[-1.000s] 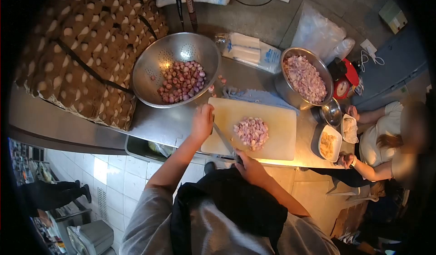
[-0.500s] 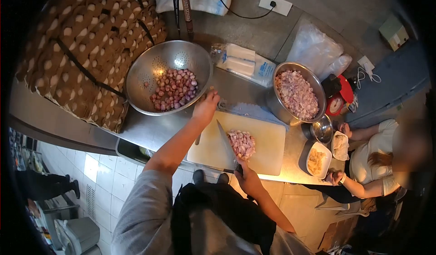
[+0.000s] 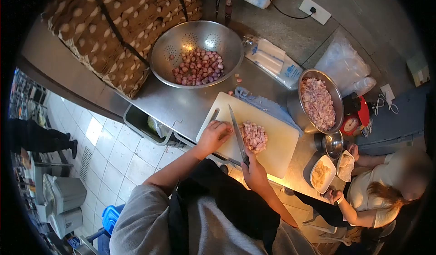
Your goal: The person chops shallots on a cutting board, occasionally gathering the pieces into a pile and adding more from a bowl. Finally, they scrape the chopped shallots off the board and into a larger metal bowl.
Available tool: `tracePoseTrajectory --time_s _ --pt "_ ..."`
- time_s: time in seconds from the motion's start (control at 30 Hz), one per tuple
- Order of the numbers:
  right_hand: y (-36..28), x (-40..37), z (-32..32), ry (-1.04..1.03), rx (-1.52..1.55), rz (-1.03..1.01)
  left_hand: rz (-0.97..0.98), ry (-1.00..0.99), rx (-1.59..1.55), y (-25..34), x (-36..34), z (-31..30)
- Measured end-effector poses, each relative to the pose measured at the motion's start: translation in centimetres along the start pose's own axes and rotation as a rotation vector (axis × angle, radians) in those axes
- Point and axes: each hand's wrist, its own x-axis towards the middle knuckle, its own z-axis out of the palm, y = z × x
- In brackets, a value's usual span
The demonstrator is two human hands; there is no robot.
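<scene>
My right hand is wrapped round the handle of a long knife, whose blade points up the white cutting board. Chopped shallots lie in a pile just right of the blade. My left hand is over the board's left edge, close to the blade, its fingers curled in round something small that I cannot make out. A metal colander with whole shallots stands beyond the board. Behind the board lies a blue cloth.
A metal pot of chopped shallots stands right of the cloth. Plastic packs lie behind. Egg trays are stacked at the left. At the right sits a co-worker beside white containers and a metal bowl.
My left hand has come back from the colander's rim to the board beside the knife, its fingers now curled. The camera view has shifted and turned. Small pieces now show beside the colander.
</scene>
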Motion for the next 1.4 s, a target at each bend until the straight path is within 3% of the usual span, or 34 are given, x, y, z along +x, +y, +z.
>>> tracePoseTrajectory --time_s 0.1,0.37,0.57,0.8,1.0,1.4 --pt "-0.9 -0.3 -0.4 -0.028 -0.061 0.016 -0.013 0.065 -0.089 0.0 0.0 0.0" --pt "-2.8 -0.8 -0.7 -0.114 -0.225 0.121 -0.059 -0.027 -0.090 -1.2 0.8 0.5" --pt "-2.7 -2.1 -0.2 -0.041 -0.322 0.035 -0.060 -0.007 -0.100 -1.2 1.1 0.8" --pt "-3.7 -2.6 -0.4 0.029 -0.167 0.069 -0.067 0.014 -0.188 -2.0 1.4 1.0" --pt "-4.8 -2.4 0.1 -0.010 -0.177 0.129 -0.086 -0.021 0.032 -1.8 1.8 1.7" --pt "-5.9 -2.4 -1.9 -0.113 -0.198 0.134 -0.033 -0.067 -0.153 -3.0 2.0 1.2"
